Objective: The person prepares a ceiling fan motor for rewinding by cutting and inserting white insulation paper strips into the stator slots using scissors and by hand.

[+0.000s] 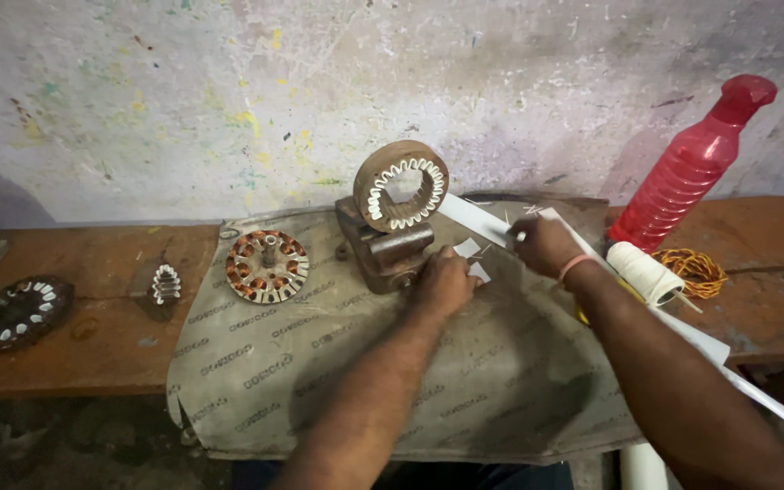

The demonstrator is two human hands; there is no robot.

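Here the small white paper pieces (471, 259) lie on the grey sheet (338, 363), half hidden by the left hand (444, 283), whose fingers pinch one. The right hand (544, 245) grips a white strip (478, 220) beside the ring-shaped stator (401, 185); its fingertips are unclear.

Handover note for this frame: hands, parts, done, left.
Left hand: closed on small white paper pieces beside the vise.
Right hand: pinching the long white paper strip, which runs back past the white twine spool.
Stator ring: upright on the vise, white liners showing in the slots that can be seen.
Wound copper stator lies flat on the grey sheet, untouched.
Left: strip is uncut at the hands; whether any slots remain unlined cannot be told.
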